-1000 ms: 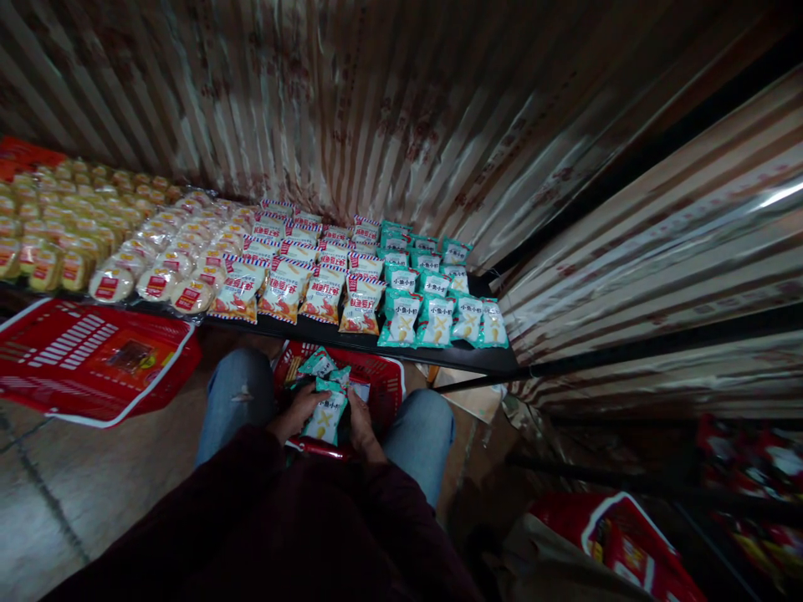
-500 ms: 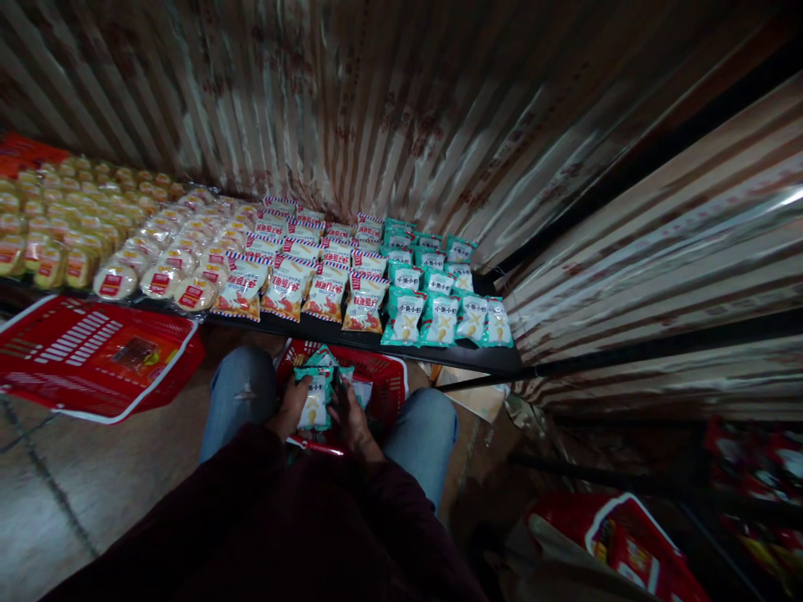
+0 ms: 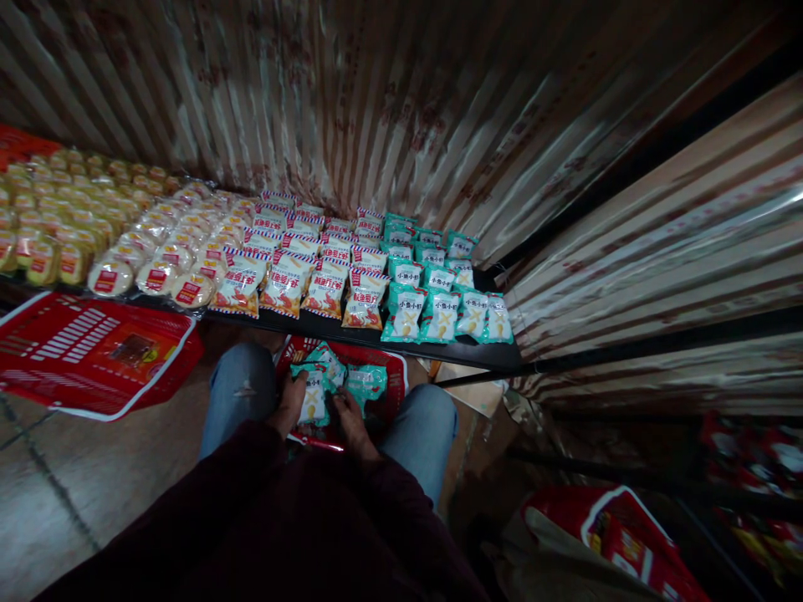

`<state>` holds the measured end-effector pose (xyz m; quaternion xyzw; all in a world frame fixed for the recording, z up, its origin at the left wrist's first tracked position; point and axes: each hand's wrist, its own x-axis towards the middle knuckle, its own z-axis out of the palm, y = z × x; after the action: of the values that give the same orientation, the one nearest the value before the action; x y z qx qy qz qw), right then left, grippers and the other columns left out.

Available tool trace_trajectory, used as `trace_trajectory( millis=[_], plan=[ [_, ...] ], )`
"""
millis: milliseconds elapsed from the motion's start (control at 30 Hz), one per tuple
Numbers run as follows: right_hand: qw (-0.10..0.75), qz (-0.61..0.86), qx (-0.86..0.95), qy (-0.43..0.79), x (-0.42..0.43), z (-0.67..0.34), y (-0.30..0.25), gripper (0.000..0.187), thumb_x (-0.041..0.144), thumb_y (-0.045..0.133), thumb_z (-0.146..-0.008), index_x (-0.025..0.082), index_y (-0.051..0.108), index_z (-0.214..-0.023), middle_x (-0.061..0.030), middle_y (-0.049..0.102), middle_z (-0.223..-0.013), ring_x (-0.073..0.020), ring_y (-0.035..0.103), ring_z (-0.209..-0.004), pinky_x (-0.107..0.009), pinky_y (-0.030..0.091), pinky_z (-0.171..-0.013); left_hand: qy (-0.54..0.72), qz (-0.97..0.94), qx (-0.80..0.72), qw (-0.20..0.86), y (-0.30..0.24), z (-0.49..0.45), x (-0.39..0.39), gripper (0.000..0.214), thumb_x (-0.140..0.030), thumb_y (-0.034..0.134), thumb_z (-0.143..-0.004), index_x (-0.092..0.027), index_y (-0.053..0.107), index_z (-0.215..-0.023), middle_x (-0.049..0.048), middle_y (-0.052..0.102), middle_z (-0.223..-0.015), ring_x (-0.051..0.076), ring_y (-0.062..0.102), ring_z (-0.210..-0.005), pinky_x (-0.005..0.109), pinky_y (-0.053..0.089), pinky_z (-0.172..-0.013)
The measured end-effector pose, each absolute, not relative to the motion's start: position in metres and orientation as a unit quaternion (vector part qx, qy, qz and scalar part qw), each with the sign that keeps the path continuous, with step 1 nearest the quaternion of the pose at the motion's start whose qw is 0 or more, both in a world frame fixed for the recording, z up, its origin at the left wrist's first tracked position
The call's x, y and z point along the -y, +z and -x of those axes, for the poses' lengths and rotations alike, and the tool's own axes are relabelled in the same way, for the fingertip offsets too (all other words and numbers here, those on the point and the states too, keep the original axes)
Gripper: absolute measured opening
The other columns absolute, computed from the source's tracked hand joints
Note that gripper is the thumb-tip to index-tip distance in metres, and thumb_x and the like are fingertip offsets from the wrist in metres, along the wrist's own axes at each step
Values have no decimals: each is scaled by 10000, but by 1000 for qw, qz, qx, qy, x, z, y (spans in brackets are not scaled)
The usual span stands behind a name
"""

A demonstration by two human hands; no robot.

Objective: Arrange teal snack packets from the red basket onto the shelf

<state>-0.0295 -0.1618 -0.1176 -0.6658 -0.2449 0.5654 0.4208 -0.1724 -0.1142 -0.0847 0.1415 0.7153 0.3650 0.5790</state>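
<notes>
A red basket (image 3: 390, 391) sits between my knees and holds several teal snack packets (image 3: 365, 382). My left hand (image 3: 289, 404) is closed on a stack of teal packets (image 3: 312, 397) held upright over the basket. Beside the stack, my right hand (image 3: 350, 423) touches its right edge with fingers curled. Just beyond my knees runs a low black shelf (image 3: 439, 351), where matching teal packets (image 3: 439, 311) lie in rows at its right end.
Red-and-white snack bags (image 3: 285, 284) and round yellow cakes (image 3: 113, 276) fill the shelf to the left. An upturned red basket (image 3: 88, 351) lies on the floor at left. Another red basket (image 3: 618, 535) sits at lower right. Foil-wrapped walls close in behind and right.
The stack of teal packets has been gathered upright and drawn closer between my hands. My view has shifted slightly, and one teal packet now lies face up in the basket.
</notes>
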Motion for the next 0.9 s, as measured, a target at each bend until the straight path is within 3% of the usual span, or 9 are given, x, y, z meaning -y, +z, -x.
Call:
trace_trajectory(
  millis=[167, 267, 467, 667, 900],
  plan=[
    [443, 574, 147, 673, 164, 39, -105, 541, 499, 752, -612, 214, 645, -1060, -45, 705, -1032, -217, 654, -933, -341, 510, -810, 371, -146, -663, 633, -85, 166, 118, 352, -393, 648, -749, -152, 607, -1002, 12, 638, -599, 168, 617, -495, 291, 497, -544],
    [460, 544, 117, 692, 162, 37, -96, 481, 479, 784, -586, 208, 660, -964, -40, 722, -932, -223, 668, -836, -343, 519, -752, 373, -168, -639, 651, -84, 163, 119, 420, -437, 697, -695, -153, 624, -995, 35, 681, -700, 181, 647, -586, 291, 500, -584],
    [494, 556, 88, 663, 159, 37, -99, 430, 446, 823, -526, 181, 665, -826, -28, 713, -753, -215, 662, -699, -329, 523, -663, 338, -209, -626, 671, -84, 165, 120, 616, -535, 718, -642, -174, 602, -1126, 70, 710, -897, 222, 674, -778, 297, 496, -657],
    [536, 580, 68, 610, 155, 28, -107, 479, 522, 802, -522, 180, 663, -828, -21, 710, -744, -188, 650, -665, -303, 520, -640, 256, -232, -619, 705, -85, 163, 131, 688, -452, 827, -509, -169, 616, -1098, 107, 704, -974, 270, 667, -882, 321, 495, -717],
    [540, 586, 67, 600, 158, 31, -104, 501, 556, 780, -529, 172, 669, -829, -44, 720, -779, -203, 661, -700, -305, 520, -638, 230, -246, -616, 712, -94, 161, 134, 756, -483, 832, -478, -134, 595, -1106, 138, 674, -1069, 289, 653, -932, 323, 499, -725]
  ],
)
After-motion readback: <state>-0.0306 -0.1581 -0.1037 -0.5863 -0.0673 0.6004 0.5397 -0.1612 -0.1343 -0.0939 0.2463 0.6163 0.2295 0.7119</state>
